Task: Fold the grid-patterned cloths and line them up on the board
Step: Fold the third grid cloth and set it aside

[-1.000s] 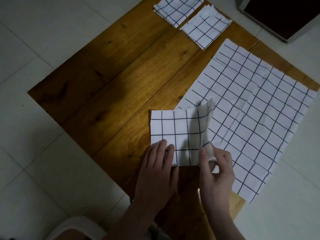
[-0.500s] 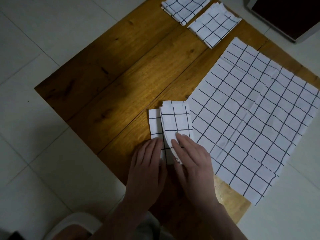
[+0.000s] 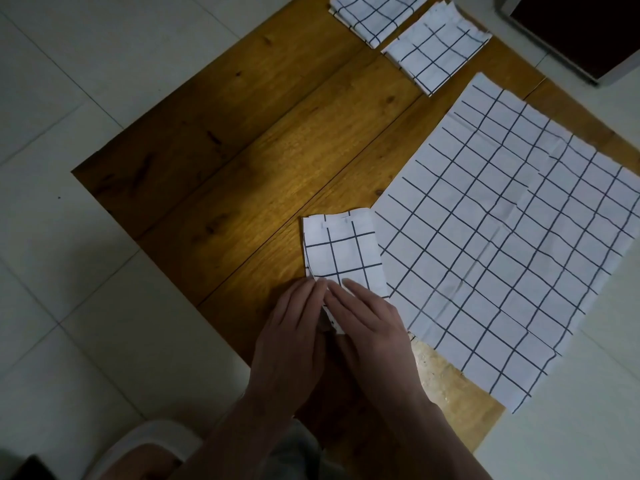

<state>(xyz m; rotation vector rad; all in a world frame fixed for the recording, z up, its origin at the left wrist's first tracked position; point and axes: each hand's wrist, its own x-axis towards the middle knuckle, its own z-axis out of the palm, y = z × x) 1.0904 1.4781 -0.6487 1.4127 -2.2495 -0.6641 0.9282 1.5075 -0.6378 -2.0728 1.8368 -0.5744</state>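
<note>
Left hand and right hand flat, fingers straight, pressing near end of folded grid cloth, near edge of wooden board, tiled floor

This looks like a room in a home, with the work done low on the floor rather than at a bench. The floor is laid with large pale square tiles with thin grout lines, running all round from 7 to 12 o'clock and again at 4 o'clock. A knotty wooden board of wide planks lies flat on those tiles. At 1 o'clock stands the corner of a dark cabinet with a pale frame, like household furniture. At 7 o'clock a white plastic stool shows, partly cut off. The light is dim, domestic, with one warm patch on the wood.
</note>
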